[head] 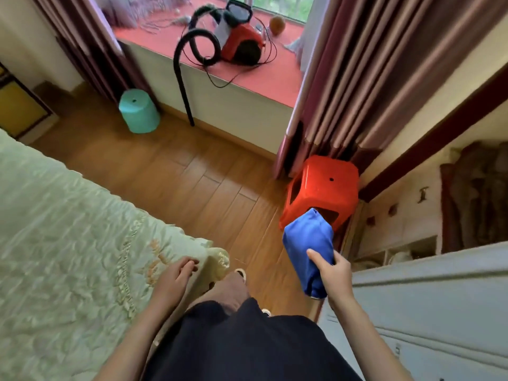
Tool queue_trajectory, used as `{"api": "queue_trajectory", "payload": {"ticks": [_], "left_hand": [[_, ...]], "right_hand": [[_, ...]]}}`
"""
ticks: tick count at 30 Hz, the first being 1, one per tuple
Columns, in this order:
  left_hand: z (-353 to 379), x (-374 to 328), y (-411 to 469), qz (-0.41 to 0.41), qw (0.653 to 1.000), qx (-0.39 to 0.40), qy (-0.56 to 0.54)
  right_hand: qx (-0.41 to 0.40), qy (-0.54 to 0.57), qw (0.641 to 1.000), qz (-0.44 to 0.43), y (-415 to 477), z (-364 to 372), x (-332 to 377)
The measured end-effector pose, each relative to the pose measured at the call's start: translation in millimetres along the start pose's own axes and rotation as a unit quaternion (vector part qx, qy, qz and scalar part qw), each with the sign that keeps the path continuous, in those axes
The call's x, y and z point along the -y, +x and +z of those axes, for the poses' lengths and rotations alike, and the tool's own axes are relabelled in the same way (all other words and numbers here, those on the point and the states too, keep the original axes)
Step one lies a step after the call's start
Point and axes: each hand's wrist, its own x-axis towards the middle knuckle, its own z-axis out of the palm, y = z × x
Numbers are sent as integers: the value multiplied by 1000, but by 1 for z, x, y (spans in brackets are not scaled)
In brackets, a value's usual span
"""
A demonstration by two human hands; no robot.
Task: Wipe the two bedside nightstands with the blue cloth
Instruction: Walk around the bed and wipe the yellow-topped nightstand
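Two bare hands show at the bottom of the view, and one blue cloth (308, 248) is the only cleaning item in them. At far left lies one bed under a pale green quilted bedspread (68, 243) with a ruffled edge. The left hand (176, 279) hangs just off the bed's corner, fingers loosely curled and apart, holding nothing. Between the arms are the person's dark shorts (233, 342) and one raised knee.

Further back on the wooden plank floor (165, 174) stands one mint-green plastic stool (138, 111), against the base of a red-topped window ledge (261, 78). On that ledge sits one red canister vacuum cleaner (242, 45), its black hose (184, 78) looping and dropping over the edge to the floor. One small orange ball (277, 24) rests near the window glass. Two sets of mauve striped curtains frame the ledge, one on each side.

Right of centre, one red plastic stool (324, 188) stands below the right curtain (371, 78). The blue cloth hangs bunched in the air in front of this stool, overlapping its lower edge in the view. The right hand (334, 273) is clamped around the cloth's lower part, thumb pressed across the front. At far right is a white cabinet (439, 298) with panelled fronts.
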Motion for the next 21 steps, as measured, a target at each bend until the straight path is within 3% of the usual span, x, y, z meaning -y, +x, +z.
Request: {"api": "queue_trajectory", "payload": {"ticks": [7,14,21], "left_hand": [[-21,-28,145,-37,999,-21,-22],[-76,-97,288,7,1000,-23,-17],[-120,-134,392,-14,997,-67,-38]], "right_hand": [[14,-49,999,-13,137,75,57],[-1,-82,996,-40,244,131,150],[50,-100,992,-53,352,216,239]]}}
